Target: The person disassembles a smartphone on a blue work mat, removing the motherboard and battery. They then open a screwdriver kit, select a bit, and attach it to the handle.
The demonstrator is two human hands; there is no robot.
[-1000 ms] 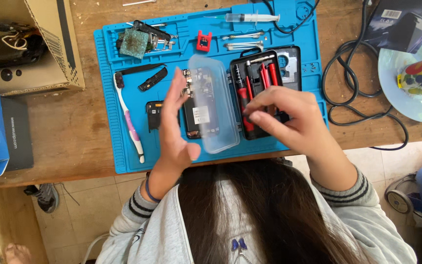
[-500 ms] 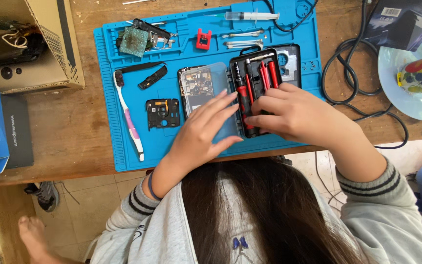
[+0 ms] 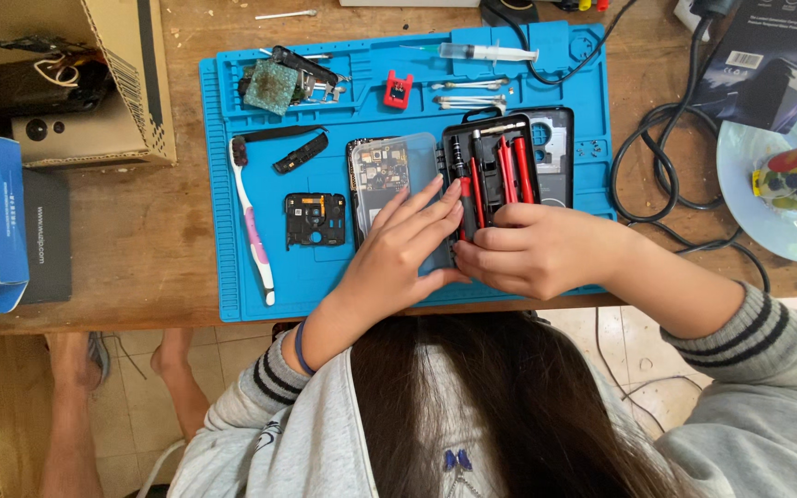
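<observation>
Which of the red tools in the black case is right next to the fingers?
The leftmost red screwdriver; the left hand touches its tip, while the other red ones sit farther right.

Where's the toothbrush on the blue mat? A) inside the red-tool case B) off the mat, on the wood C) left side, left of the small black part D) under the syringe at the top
C: the toothbrush lies along the blue mat's left side, left of the small black part.

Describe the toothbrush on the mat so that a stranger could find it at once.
Start at the blue rubber work mat on the wooden table. Near its left edge lies the white toothbrush with a pink grip, lengthwise, its dark bristle head pointing away from the person. It is the only long, pale thing there; its neighbours are small black parts.
</observation>
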